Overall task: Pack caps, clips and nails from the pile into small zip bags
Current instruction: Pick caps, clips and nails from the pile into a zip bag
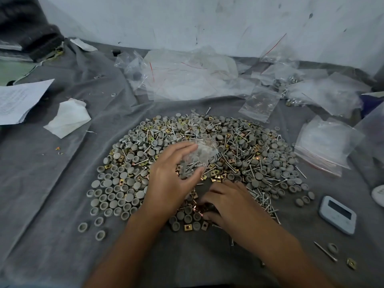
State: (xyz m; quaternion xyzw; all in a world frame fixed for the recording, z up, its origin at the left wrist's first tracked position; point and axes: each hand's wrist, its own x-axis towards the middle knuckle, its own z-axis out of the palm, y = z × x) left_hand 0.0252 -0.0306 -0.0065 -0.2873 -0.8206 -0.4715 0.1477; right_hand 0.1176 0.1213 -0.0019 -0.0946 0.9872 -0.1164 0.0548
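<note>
A wide pile (239,146) of grey round caps, brass square clips and silver nails covers the middle of the grey cloth. My left hand (172,175) grips a small clear zip bag (199,156) just above the pile; nails and grey caps show inside the bag. My right hand (226,201) lies low at the pile's near edge, its fingers curled around several brass clips (197,208).
Empty and filled zip bags (187,75) lie heaped along the far wall and at the right (326,142). A white timer (337,215) sits at the right. Papers (18,100) and a white tissue (68,117) lie at the left. Loose caps and a nail are scattered near the front.
</note>
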